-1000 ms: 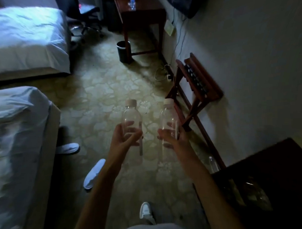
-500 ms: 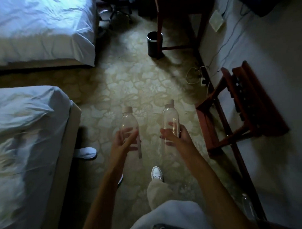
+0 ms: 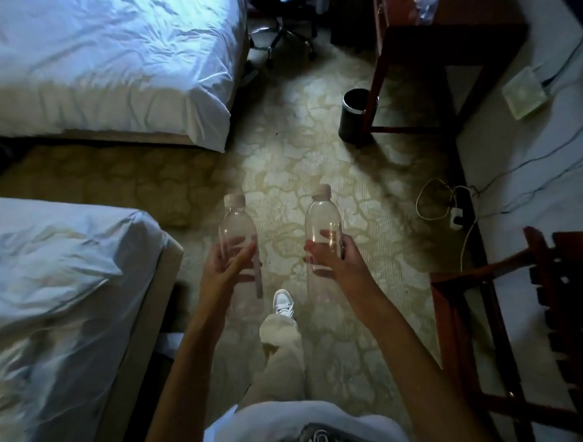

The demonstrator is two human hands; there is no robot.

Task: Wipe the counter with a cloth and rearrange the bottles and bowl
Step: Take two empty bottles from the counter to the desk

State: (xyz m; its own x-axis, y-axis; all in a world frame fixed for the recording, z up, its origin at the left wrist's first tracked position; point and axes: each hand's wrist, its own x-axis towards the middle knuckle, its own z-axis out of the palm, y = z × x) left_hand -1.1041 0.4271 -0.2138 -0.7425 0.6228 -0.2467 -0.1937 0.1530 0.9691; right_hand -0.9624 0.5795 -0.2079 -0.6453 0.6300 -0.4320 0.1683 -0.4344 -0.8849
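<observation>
Your left hand (image 3: 227, 271) grips one clear plastic bottle w/ pale cap (image 3: 237, 234), fingers (image 3: 243, 255) wrapped round its middle. Right hand (image 3: 334, 259) clamps a 2nd clear capped bottle (image 3: 323, 224). Both upright, side by side but apart, held over the patterned carpet floor (image 3: 298, 161) betw. white-sheeted bed (image 3: 70, 261) & dark wooden luggage rack (image 3: 518, 312).

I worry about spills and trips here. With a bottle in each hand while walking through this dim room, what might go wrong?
Both hands are full: the left hand grips one clear bottle, the right hand the other bottle, so a stumble leaves nothing free. Loose cables trail onto the carpet ahead on the right. The wooden rack narrows the path beside the bed.
</observation>
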